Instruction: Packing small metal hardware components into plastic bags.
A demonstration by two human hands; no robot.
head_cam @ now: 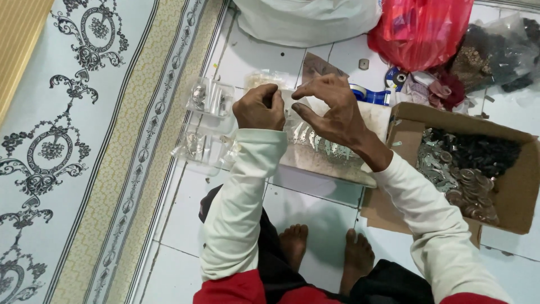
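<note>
Pinching small metal pieces over a white tiled floor

Sitting on glossy white floor tiles (185, 219), the person has both hands raised over a flat white board (332, 160). The left hand (260, 107) is curled into a loose fist, fingers (269, 93) closed with the thumb pressed to them; whatever they pinch is too small to make out. The right hand (333, 110) arches beside it, fingers spread and bent, thumb and forefinger apart with nothing clearly between them. The two hands nearly meet at the fingertips.

On the board, just below the hands, lies a curved row of thin silvery metal pieces (315, 143), flat and shiny, too many and too small to count. Left of the hands lie two clear plastic bags (211, 97), crinkled and holding small metallic bits, one above the other.

On the right, one open brown cardboard box (520, 191) holds a heap of silver and bronze-toned discs beside dark pieces. Behind it sit one glossy red plastic bag (419, 31), one white bag (306, 19) and one clear bag of dark items (495, 53). A blue tape roll (371, 94) peeks out by the right hand.

Two bare feet (326, 253) rest on the tiles. A pale blue patterned mat (73, 141) with black scrollwork covers the left side.
</note>
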